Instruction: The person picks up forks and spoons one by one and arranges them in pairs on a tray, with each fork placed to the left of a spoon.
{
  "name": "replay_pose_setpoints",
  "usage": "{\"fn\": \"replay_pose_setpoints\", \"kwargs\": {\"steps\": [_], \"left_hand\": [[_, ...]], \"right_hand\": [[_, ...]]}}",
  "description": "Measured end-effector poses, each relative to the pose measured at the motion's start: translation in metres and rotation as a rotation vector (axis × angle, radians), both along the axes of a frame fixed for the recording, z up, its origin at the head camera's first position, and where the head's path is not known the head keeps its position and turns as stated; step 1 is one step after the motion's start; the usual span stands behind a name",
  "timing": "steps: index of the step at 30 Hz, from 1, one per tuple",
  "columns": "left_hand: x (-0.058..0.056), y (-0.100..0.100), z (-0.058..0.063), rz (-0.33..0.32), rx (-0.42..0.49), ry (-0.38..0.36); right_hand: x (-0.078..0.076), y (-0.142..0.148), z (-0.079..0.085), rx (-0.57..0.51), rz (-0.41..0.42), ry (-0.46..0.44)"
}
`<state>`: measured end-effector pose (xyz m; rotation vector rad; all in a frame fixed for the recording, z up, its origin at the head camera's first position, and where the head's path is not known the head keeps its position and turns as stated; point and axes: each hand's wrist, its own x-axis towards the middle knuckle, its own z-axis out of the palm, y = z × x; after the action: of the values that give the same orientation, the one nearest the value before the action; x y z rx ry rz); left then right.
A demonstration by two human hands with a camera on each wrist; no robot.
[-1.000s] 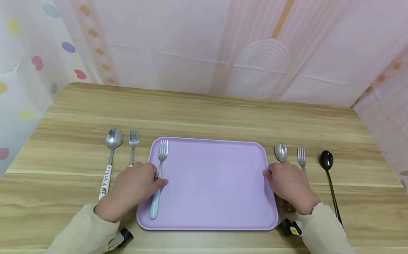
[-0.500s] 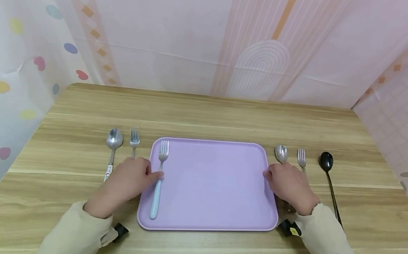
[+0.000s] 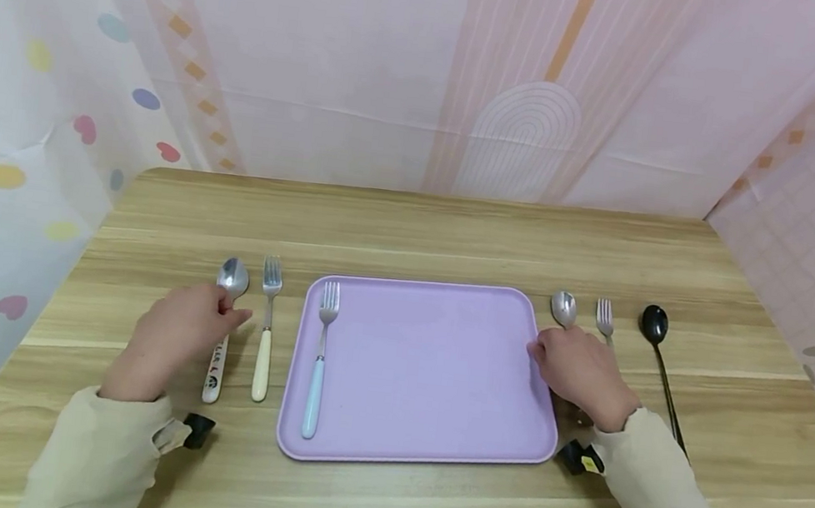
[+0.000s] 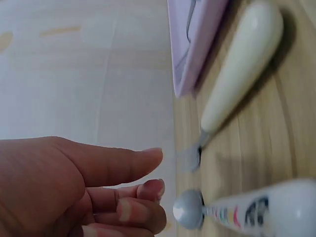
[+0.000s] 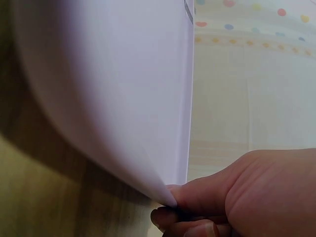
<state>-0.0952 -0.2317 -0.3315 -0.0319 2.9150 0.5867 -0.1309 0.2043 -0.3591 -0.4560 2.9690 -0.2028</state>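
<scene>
My left hand [image 3: 175, 336] hovers over a spoon [image 3: 214, 374] with a printed white handle, on the left of the table. In the left wrist view the thumb [image 4: 131, 165] stands apart from the loosely bent fingers [image 4: 136, 213], with nothing between them. A fork with a cream handle [image 3: 262, 365] lies just right of that spoon. Beside it is a lilac tray [image 3: 431, 374], with a blue-handled fork [image 3: 314, 394] lying along its left side. My right hand [image 3: 579, 370] pinches the tray's right rim, thumb on top and fingers beneath.
To the right of the tray lie a metal spoon [image 3: 563, 308] and a fork [image 3: 604, 317], both partly covered by the right hand. A long black spoon [image 3: 654, 324] lies farther right. A patterned curtain [image 3: 368, 73] hangs behind the wooden table [image 3: 418, 226].
My left hand has left the blue-handled fork on the tray and moved left, past the cream-handled fork, to the printed-handle spoon. The right hand keeps its hold on the tray's rim.
</scene>
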Motion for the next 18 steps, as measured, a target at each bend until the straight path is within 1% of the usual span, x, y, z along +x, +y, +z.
{"fn": "replay_pose_setpoints", "kwargs": {"steps": [8, 11, 18], "left_hand": [[-0.003, -0.013, -0.006, 0.006, -0.002, -0.078], [-0.004, -0.015, -0.009, 0.008, -0.004, -0.088], [-0.005, -0.019, -0.016, 0.007, 0.024, -0.093]], "right_hand": [[0.001, 0.000, 0.000, -0.004, 0.002, 0.008], [0.001, 0.000, 0.000, -0.006, 0.000, 0.005], [0.000, 0.000, 0.000, -0.004, -0.001, 0.001]]}}
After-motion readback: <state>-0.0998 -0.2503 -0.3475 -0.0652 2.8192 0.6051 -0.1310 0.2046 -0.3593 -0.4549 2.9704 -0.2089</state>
